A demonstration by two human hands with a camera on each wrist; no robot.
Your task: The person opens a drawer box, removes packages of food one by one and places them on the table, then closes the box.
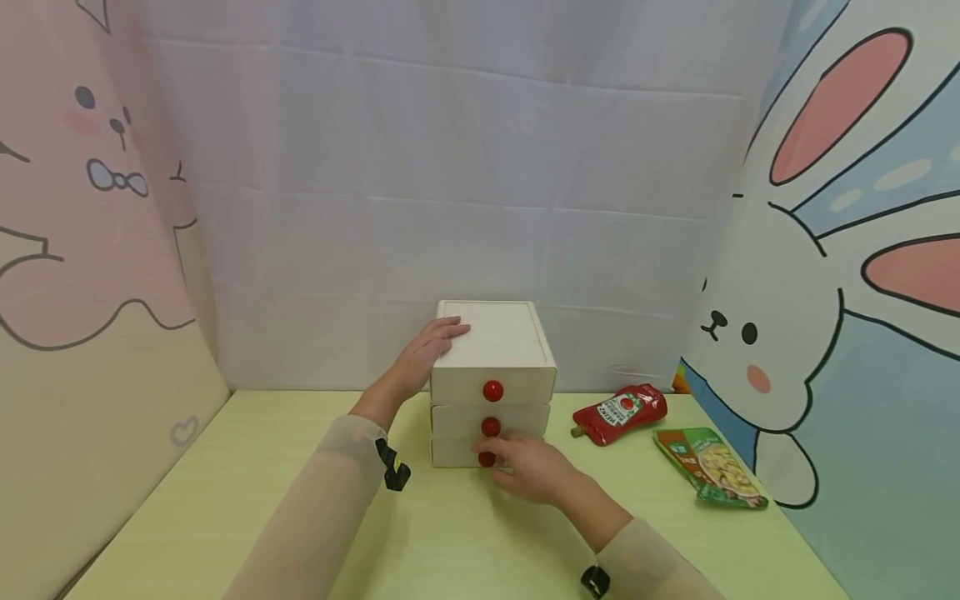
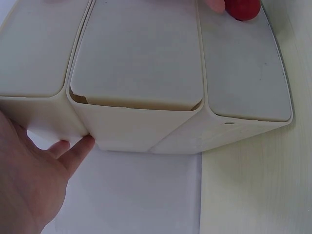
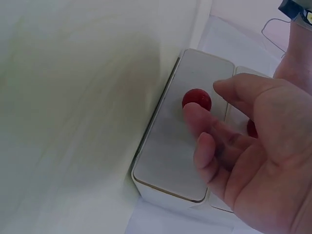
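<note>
A white drawer unit (image 1: 497,335) with three stacked drawers stands in the middle of the table, each drawer with a round red knob. My left hand (image 1: 420,357) rests at its upper left edge, fingers extended over the top; the left wrist view shows two digits of that hand (image 2: 41,175) against the side. In front of the bottom drawer (image 3: 170,146) is my right hand (image 1: 531,468), its fingers around the lowest knob (image 3: 196,99). One fingertip overlaps that knob, while the thumb tip looks apart from it. All drawers appear pushed in.
A red Heinz ketchup pouch (image 1: 621,413) lies on the table right of the drawers. Nearer the right edge is a green food packet (image 1: 712,467). A white cloth (image 1: 480,167) hangs behind, and cartoon-printed panels (image 1: 795,350) flank the table.
</note>
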